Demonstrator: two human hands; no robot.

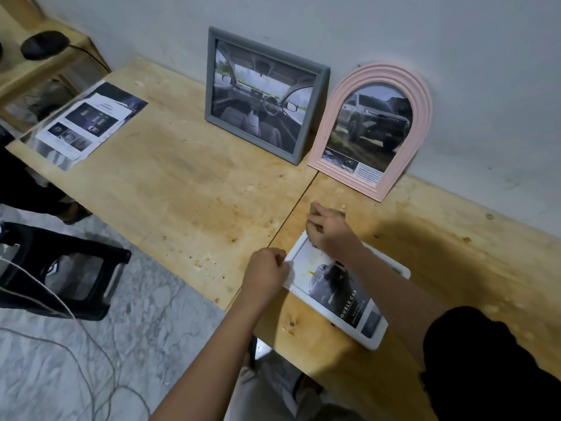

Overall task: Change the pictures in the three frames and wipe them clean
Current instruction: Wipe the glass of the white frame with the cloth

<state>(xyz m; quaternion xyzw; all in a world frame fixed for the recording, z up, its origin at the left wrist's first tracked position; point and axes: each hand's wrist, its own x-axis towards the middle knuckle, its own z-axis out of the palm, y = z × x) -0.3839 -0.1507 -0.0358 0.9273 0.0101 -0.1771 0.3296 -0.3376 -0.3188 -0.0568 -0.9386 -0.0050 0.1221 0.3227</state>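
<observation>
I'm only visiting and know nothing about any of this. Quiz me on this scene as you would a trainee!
1. True or false: the white frame stands upright against the wall.
2. Which frame has an arched top? A. grey; B. the pink frame; C. white.
3. Which hand holds the brown pad at the white frame's far end?

Key: 1. False, it lies flat on the table. 2. B. 3. The right hand.
</observation>
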